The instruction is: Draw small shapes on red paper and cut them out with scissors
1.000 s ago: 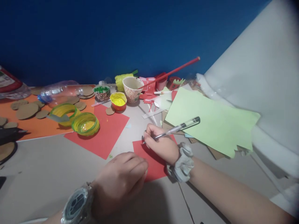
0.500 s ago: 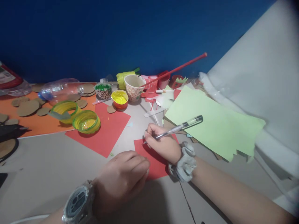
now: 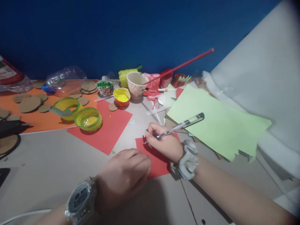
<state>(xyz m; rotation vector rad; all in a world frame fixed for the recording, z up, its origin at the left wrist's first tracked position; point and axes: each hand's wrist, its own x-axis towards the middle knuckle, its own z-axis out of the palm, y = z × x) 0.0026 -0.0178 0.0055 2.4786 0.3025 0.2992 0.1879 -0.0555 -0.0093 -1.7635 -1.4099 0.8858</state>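
Note:
My right hand (image 3: 164, 143) grips a clear-barrelled pen (image 3: 177, 127) in a writing hold. The pen tip meets a red sheet of paper (image 3: 159, 165) near its upper left corner, and a grey scrunchie (image 3: 187, 161) circles that wrist. My left hand (image 3: 127, 175), with a watch (image 3: 81, 198) on its wrist, lies over the left edge of the same sheet. Its fingers are curled together with the tips hidden, so I cannot tell what is under them. No marks on the sheet can be made out.
Left are yellow-green rings (image 3: 88, 119), another red sheet (image 3: 112, 128), cardboard discs (image 3: 30, 104) and a clear bottle (image 3: 67, 80). Behind stand a green-paint cup (image 3: 105, 90), a yellow-paint cup (image 3: 121, 98) and a patterned cup (image 3: 137, 87) with a red stick. Green paper (image 3: 215, 122) lies right.
The view has shifted slightly. Both hands and the pen keep almost the same pose on the paper. At the back left, the clear bottle has turned or rolled a little.

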